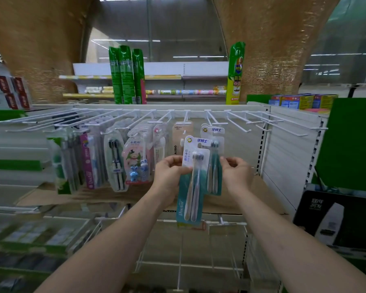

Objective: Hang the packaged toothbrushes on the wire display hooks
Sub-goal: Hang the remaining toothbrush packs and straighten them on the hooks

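Below the white hooks (217, 123), my left grip (169, 172) pinches the near toothbrush pack (193, 182), right grip (236, 172) the far pack (215, 166); either hole could miss.

Green spray cans (127, 75) stand on the top shelf, a black box (334, 218) sits right

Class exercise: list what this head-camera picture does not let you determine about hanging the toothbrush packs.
- Head view: whether the rear teal toothbrush pack is on its wire hook; its hang hole is too small.
- Front pack hides the left hand fingertips.
- Boxes at lower left: blurred.
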The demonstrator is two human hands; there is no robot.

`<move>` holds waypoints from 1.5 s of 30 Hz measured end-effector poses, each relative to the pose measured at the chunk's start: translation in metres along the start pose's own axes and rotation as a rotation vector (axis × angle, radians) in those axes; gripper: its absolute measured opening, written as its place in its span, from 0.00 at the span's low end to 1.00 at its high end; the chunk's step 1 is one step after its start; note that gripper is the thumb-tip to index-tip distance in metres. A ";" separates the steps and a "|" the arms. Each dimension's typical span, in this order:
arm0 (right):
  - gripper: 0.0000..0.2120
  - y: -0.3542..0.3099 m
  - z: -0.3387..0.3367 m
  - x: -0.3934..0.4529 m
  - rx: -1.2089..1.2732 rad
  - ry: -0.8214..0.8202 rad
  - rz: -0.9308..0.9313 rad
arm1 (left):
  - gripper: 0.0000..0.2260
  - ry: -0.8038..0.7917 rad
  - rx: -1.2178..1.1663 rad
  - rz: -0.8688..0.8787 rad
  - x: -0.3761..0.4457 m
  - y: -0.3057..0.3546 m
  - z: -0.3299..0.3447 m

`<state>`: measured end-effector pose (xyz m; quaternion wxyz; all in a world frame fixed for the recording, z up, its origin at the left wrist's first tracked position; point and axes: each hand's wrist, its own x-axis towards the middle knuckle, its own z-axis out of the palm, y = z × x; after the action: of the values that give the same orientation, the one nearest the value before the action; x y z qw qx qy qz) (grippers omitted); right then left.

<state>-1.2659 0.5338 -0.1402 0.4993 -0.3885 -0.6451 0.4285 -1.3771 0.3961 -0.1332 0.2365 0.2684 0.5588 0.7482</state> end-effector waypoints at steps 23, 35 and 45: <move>0.07 0.013 -0.037 -0.005 -0.035 0.048 -0.013 | 0.10 0.086 0.061 0.013 0.029 -0.005 0.058; 0.08 0.015 -0.001 -0.033 -0.244 0.081 -0.464 | 0.11 0.242 0.448 0.212 0.031 -0.011 0.032; 0.28 0.022 0.031 -0.041 -0.606 0.131 -0.574 | 0.06 0.141 0.873 0.496 0.028 -0.015 -0.007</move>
<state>-1.2865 0.4983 -0.1781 0.5014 -0.3486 -0.7910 0.0373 -1.4014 0.4134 -0.1455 -0.1209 0.4155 0.7537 0.4947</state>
